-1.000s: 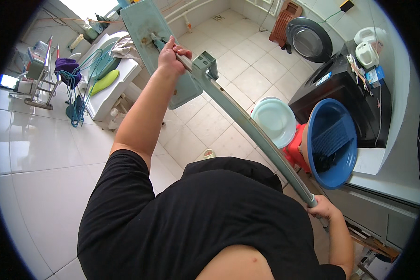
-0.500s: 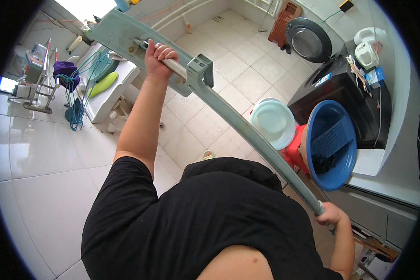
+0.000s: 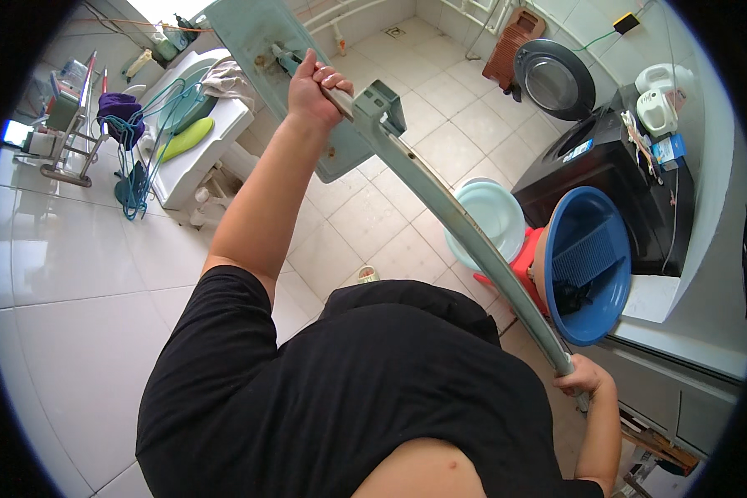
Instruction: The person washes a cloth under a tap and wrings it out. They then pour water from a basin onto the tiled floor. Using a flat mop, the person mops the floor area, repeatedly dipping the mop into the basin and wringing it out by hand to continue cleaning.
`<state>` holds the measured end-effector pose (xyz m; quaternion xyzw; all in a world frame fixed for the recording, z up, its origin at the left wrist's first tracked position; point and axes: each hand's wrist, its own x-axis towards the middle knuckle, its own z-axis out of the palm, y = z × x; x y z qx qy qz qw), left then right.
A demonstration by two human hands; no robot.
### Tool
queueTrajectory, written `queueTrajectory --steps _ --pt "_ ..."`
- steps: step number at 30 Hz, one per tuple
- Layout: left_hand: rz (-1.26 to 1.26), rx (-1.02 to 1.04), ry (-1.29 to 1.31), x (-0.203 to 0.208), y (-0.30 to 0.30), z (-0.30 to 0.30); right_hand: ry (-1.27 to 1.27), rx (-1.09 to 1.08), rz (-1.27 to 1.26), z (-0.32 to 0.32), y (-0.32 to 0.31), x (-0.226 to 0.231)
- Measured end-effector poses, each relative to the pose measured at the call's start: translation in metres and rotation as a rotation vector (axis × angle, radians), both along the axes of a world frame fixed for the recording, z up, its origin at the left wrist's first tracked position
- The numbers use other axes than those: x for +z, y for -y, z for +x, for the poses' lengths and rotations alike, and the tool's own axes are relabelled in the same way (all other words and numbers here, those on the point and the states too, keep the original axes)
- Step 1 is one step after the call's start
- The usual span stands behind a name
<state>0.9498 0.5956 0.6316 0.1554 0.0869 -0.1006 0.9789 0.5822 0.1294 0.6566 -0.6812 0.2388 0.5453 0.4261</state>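
Note:
A long grey-green frame (image 3: 461, 228) slants across in front of my body, from the upper left to the lower right. At its upper end is a flat, broad grey-green panel (image 3: 253, 37) with rust-coloured marks, and a boxy bracket (image 3: 379, 108) sits at the joint. My left hand (image 3: 317, 93) is wrapped round the metal bar beside the bracket, over the panel. Down at the lower right, my right hand (image 3: 588, 378) grips the narrow end of the frame; its fingertips are partly hidden. The exact kind of object cannot be told.
Right of the frame, a blue basin (image 3: 627, 274) with a washboard leans beside a pale basin (image 3: 490, 207) and a red stool (image 3: 527, 259). Beyond stand a black washing machine (image 3: 668, 224) and white jugs (image 3: 658, 111). At left are a white sink (image 3: 178, 189) and blue hangers (image 3: 133, 178).
The upper end of the frame and my left hand have shifted to the right, and the panel has turned somewhat. My right hand keeps its hold, nearly in place.

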Motion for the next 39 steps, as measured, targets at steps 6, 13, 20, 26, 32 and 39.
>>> queueTrajectory --steps 6,13,20,26,32,39 --pt "0.062 0.049 -0.085 0.004 0.004 0.005 -0.385 -0.109 0.36 -0.008 0.002 -0.015" --pt "0.399 0.139 -0.317 0.011 0.019 -0.003 0.625 0.114 -0.506 -0.025 -0.008 -0.022" --pt "0.307 0.062 -0.257 0.001 0.016 0.006 0.247 -0.08 -0.26 -0.038 0.021 -0.007" --pt "0.404 0.188 -0.33 0.02 0.033 -0.005 1.035 0.108 -0.75 -0.045 0.018 -0.045" --pt "0.32 0.259 -0.324 0.04 0.05 -0.019 1.506 0.292 -1.265 -0.048 0.005 -0.099" --pt "0.325 0.174 -0.197 0.07 0.063 -0.039 0.971 0.001 -1.258 -0.016 0.019 -0.106"
